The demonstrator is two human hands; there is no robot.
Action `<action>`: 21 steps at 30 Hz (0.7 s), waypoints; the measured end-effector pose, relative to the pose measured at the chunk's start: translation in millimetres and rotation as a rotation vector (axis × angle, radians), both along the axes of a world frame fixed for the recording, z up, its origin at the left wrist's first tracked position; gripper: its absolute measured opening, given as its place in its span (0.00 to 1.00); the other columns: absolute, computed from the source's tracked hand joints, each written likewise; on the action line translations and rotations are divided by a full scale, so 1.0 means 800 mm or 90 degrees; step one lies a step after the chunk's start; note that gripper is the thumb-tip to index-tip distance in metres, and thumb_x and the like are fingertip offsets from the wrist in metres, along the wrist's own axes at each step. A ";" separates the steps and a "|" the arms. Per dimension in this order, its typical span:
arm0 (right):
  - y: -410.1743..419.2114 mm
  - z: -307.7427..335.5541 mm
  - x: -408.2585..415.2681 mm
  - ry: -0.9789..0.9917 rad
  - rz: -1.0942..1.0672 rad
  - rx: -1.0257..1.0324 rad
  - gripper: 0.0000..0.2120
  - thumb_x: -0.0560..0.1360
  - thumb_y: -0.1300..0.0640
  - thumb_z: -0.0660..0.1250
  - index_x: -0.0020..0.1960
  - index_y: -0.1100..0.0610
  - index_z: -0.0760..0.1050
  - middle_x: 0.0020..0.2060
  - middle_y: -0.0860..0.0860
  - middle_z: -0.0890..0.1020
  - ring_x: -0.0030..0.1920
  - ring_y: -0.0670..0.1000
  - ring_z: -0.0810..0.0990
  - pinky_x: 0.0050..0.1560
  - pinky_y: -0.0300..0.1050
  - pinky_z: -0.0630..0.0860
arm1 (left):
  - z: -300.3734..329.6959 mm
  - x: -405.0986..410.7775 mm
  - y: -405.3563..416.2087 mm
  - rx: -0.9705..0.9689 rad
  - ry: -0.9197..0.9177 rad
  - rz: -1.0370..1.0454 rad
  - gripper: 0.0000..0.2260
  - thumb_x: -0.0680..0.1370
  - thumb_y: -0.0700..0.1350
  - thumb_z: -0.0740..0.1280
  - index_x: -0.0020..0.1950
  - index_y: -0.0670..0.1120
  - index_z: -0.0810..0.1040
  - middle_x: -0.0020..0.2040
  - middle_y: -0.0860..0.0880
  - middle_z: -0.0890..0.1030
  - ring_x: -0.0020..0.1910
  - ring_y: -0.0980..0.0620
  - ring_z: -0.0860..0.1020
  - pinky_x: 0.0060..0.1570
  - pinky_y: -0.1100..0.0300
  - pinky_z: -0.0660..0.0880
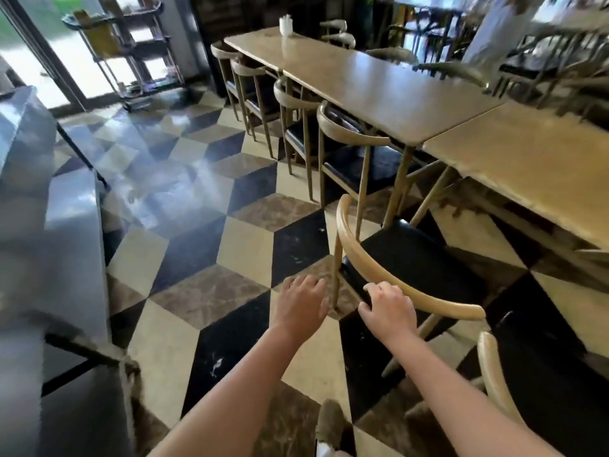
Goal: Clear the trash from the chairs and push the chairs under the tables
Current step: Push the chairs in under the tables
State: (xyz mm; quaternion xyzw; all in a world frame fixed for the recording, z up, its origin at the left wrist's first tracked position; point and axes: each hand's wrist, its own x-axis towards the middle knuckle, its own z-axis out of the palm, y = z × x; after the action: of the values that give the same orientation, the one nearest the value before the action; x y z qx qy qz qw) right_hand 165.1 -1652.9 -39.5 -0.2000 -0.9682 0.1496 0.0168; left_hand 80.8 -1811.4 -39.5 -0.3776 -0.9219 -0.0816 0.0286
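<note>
In the head view our right hand (389,308) grasps the curved backrest of the pulled-out chair (412,258) at five o'clock, our left hand (301,300) hangs released beside it, and we should push squarely toward two o'clock under the table (527,166).

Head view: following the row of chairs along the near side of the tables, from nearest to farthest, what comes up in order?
Chair at the bottom right corner → pulled-out chair held by the right hand at its backrest → tucked chair → tucked chair → tucked chair → farthest chair.
</note>
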 end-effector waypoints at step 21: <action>0.065 -0.086 -0.123 -0.096 -0.408 -0.031 0.26 0.74 0.46 0.66 0.69 0.51 0.66 0.63 0.51 0.75 0.62 0.51 0.72 0.64 0.47 0.69 | -0.086 -0.236 0.205 -0.181 -0.087 -0.480 0.19 0.75 0.53 0.65 0.65 0.51 0.70 0.64 0.51 0.74 0.65 0.50 0.70 0.67 0.52 0.64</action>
State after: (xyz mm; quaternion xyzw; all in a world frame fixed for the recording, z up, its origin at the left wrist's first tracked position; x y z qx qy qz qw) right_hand 66.3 -1600.8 -108.2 -0.5056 -0.8505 0.1446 -0.0133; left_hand -107.9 -1647.2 -108.4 -0.6831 -0.7207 0.0169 -0.1168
